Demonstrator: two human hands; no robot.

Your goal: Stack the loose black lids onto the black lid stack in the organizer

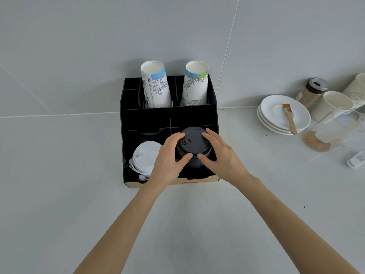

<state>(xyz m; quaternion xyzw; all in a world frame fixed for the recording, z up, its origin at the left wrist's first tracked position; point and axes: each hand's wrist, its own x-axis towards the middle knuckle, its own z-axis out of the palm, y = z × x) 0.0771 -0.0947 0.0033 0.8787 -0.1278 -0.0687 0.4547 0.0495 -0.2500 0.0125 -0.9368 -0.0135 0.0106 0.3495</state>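
A black organizer stands on the grey counter against the wall. In its front right compartment rises a stack of black lids, its top lid showing a small raised tab. My left hand grips the stack's left side, thumb at the front and fingers over the rim. On the other side my right hand clasps it in the same way. The lower part of the stack is hidden between my hands. I see no loose black lids on the counter.
White lids are stacked in the front left compartment. Two tall stacks of printed paper cups stand at the organizer's back. At the right lie white saucers with a brush, a jar, white cups and a clear pitcher.
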